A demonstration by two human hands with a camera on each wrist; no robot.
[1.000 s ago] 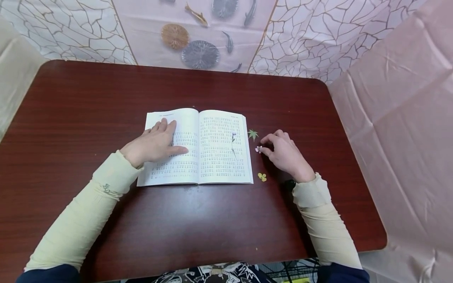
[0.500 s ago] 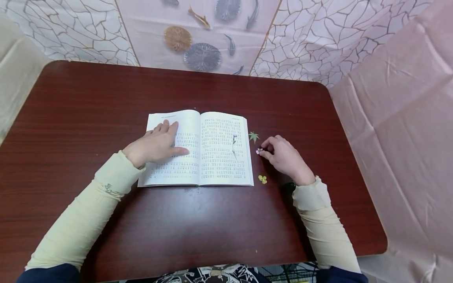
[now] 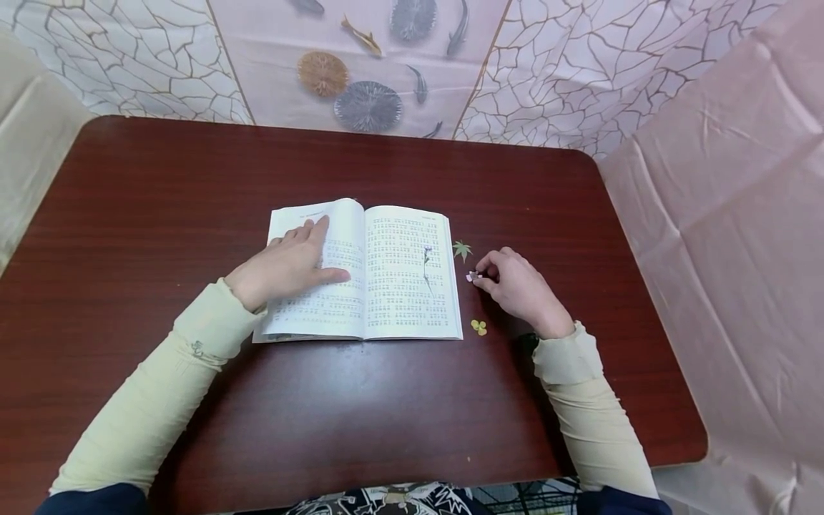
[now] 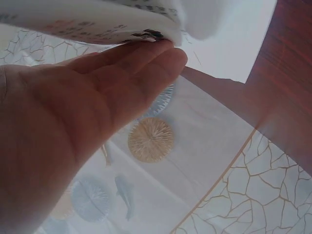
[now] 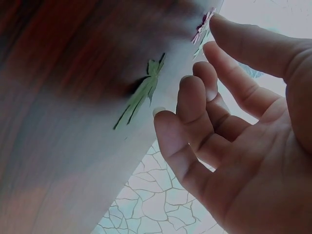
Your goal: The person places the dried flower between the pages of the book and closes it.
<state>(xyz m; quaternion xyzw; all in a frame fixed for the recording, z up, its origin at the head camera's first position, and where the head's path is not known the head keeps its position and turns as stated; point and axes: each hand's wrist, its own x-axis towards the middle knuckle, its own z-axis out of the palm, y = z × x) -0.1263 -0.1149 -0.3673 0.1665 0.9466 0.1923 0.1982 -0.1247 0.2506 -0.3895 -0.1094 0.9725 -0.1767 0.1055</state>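
Observation:
An open book [image 3: 412, 300] lies on the table, printed on both pages. My left hand [image 3: 286, 263] rests on its left page, fingers extended and thumb out to the side; in the left wrist view my left hand [image 4: 97, 97] lies against the paper. A thin dried stem with a purple flower [image 3: 426, 266] lies on the right page. Beside the book, my right hand [image 3: 521, 286] pinches a small pinkish flower [image 3: 472, 277] between thumb and index finger. In the right wrist view, the pinkish flower [image 5: 202, 27] is at those fingertips, and the other fingers curl loosely.
A green star-shaped leaf [image 3: 461, 249] lies just beyond the right hand, by the book's edge. A yellow flower [image 3: 478, 327] lies nearer the front. Patterned cloth [image 3: 412, 64] hangs behind the dark red table [image 3: 386, 415].
My right index finger has come down toward the thumb at the pinkish flower. The left hand has shifted slightly right, and the left page now bulges up a little.

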